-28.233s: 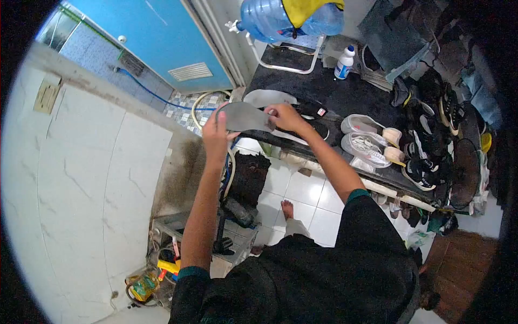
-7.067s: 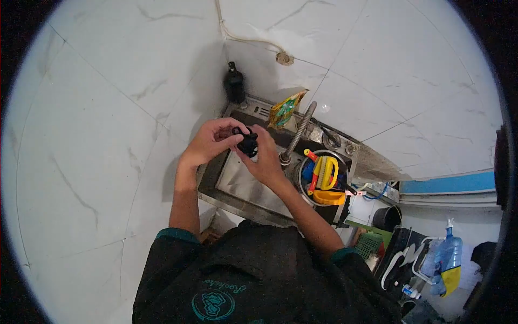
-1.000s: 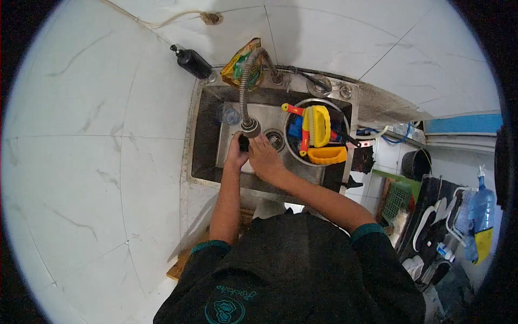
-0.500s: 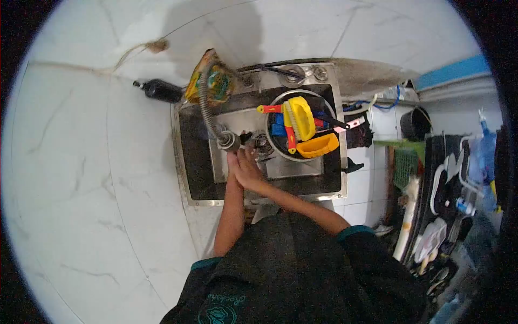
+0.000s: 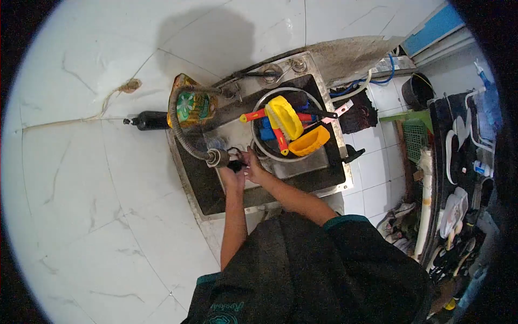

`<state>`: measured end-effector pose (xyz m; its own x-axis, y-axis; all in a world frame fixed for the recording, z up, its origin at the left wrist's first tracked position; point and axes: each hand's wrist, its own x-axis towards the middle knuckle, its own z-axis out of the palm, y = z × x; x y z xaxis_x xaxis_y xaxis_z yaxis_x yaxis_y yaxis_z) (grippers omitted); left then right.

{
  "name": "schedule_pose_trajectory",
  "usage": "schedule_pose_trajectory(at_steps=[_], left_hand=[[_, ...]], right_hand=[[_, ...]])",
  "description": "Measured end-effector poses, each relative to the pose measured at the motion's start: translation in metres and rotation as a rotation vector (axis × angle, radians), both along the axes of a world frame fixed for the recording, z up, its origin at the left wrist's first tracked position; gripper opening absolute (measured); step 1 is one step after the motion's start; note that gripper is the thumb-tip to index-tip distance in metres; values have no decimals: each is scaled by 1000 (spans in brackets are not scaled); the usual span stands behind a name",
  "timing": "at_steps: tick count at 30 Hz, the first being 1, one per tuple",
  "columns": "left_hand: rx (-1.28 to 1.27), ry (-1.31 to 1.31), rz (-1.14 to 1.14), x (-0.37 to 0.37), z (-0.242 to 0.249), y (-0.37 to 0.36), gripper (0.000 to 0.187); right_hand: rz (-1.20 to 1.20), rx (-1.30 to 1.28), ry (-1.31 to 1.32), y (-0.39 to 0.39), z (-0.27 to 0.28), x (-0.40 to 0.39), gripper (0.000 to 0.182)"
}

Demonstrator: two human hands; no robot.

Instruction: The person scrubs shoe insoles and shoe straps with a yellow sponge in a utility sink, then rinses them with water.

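Over the steel sink [image 5: 345,171], my left hand [image 5: 232,177] is closed around a small black object [image 5: 236,165] with a thin dark loop at its far end; I cannot make out its kind. My right hand [image 5: 254,166] is beside it, its fingers closed against the same object. Just above my left hand hangs the head of a flexible faucet [image 5: 217,157]. To the right, a round metal basin [image 5: 258,141] in the sink holds yellow-and-red brushes [image 5: 284,119], a yellow-orange brush [image 5: 310,141] and blue pieces.
A yellow-green pouch [image 5: 193,108] stands at the sink's back left corner, with a black bottle [image 5: 151,120] left of it. A dark mat [image 5: 357,112] lies on the floor at right. Beyond stand a black bucket [image 5: 416,92] and a rack with shoes [image 5: 450,154].
My hands were pressed together under the faucet head; now they are slightly apart, with a black object showing between them. The view has turned and shifted.
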<state>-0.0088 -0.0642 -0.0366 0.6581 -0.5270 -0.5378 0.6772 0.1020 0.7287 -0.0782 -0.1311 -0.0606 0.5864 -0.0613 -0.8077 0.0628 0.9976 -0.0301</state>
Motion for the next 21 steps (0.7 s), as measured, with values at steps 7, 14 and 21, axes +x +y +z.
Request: schedule_pose_trajectory(at_steps=[7,14,21], left_hand=[[910,-1147,-600,-24,50,-11,35],[663,-860,-199,-22,36,6,34],[-859,1531,448,14,-19,-4,33]], right_hand=[[-86,-145,-201,-6,-21,37,38],[-102,-200,146,-19,5,31,30],[246,-1857,579,33,35,20,27]])
